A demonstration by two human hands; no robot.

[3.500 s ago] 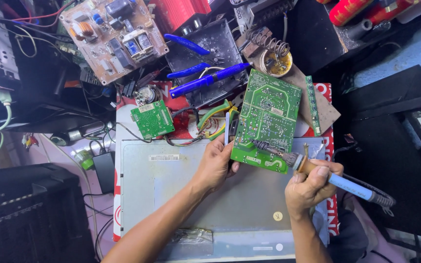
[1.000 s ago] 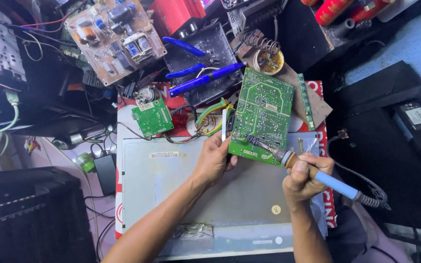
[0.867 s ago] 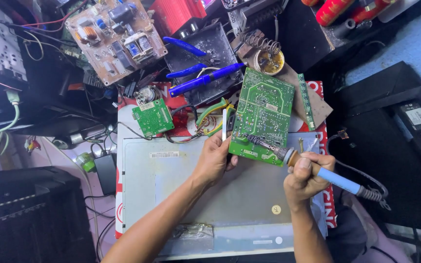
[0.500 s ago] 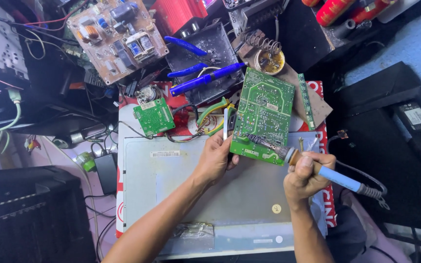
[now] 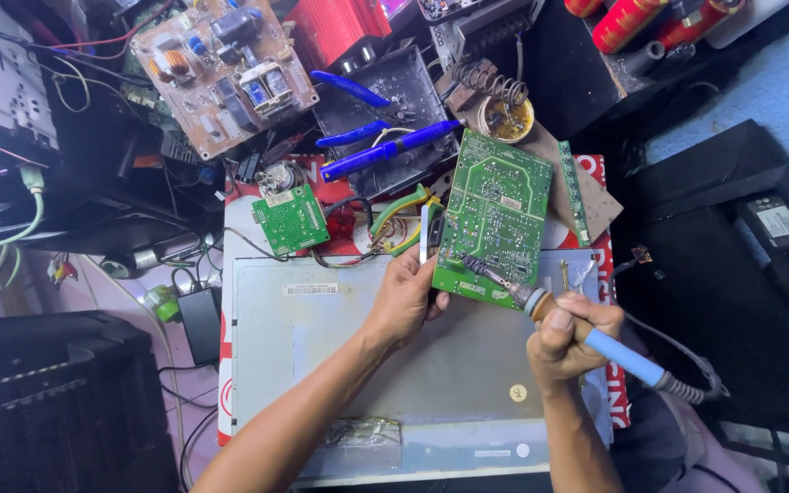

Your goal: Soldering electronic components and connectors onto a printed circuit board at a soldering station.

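Green circuit board (image 5: 495,219) frame centre, left hand (image 5: 408,297) pinching lower-left edge; right hand (image 5: 566,333) fingers wrapped round soldering iron (image 5: 586,338), tip on board.

The green circuit board (image 5: 495,219) is showing a glossy lacquered face; the soldering iron (image 5: 586,333) is wearing blue plastic; the panel (image 5: 321,338) is looking like matt grey metal.
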